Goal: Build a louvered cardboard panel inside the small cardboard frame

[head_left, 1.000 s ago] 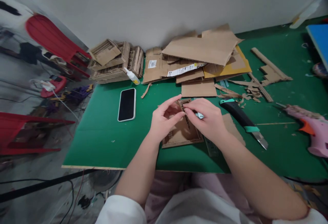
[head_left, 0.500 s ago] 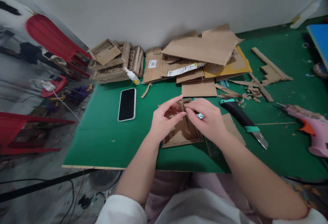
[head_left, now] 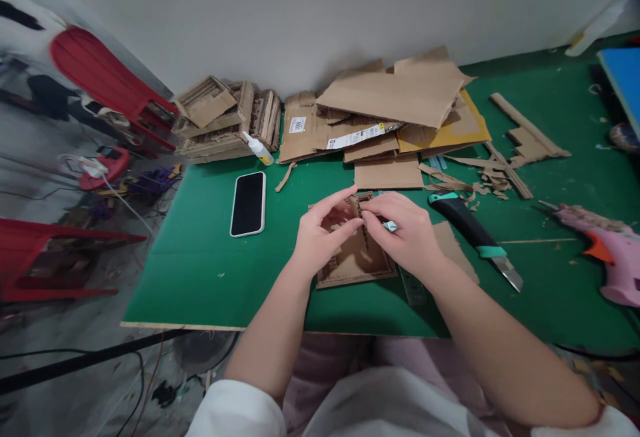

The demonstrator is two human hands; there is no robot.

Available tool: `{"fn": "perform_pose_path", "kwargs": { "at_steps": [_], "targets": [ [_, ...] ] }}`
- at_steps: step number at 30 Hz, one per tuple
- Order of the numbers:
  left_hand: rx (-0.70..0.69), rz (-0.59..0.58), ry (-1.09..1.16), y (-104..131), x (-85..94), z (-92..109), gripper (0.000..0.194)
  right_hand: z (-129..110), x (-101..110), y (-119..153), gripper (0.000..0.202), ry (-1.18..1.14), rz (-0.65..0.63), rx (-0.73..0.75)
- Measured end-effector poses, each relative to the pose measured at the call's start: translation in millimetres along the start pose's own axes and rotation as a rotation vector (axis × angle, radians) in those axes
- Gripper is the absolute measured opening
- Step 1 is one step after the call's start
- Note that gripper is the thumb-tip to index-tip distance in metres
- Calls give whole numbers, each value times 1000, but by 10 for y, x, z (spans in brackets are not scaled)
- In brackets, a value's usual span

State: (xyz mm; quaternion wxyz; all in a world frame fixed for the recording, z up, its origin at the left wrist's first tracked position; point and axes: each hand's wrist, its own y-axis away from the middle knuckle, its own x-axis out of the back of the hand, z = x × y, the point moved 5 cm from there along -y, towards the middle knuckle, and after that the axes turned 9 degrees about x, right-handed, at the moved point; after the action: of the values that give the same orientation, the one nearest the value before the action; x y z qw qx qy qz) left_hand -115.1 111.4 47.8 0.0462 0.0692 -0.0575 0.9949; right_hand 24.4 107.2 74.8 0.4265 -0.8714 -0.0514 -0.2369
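Both the left hand and right hand pinch a narrow brown corrugated cardboard strip; bare green tabletop extends leftward.

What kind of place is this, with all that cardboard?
It looks like a craft workshop, maybe one at home. There's a knife and a pink glue gun on the green table, with cut cardboard piled by the wall.

Your table is green, the phone black rimmed white, the glue gun near the right edge pink-and-orange.
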Motion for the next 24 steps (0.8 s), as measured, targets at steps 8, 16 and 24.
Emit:
{"fn": "perform_pose_path", "kwargs": {
  "at_steps": [8, 16, 24],
  "targets": [
    [12, 0, -12, 3, -1, -13, 46, -2, 2, -18, 15, 40, 16, 28],
    [43, -25, -3, -4, -12, -47, 47, 12, 6, -16, 14, 71, 18, 9],
    [61, -26, 16, -9, -19, -52, 47, 26, -13, 4, 15, 94, 5, -48]
  ]
}}
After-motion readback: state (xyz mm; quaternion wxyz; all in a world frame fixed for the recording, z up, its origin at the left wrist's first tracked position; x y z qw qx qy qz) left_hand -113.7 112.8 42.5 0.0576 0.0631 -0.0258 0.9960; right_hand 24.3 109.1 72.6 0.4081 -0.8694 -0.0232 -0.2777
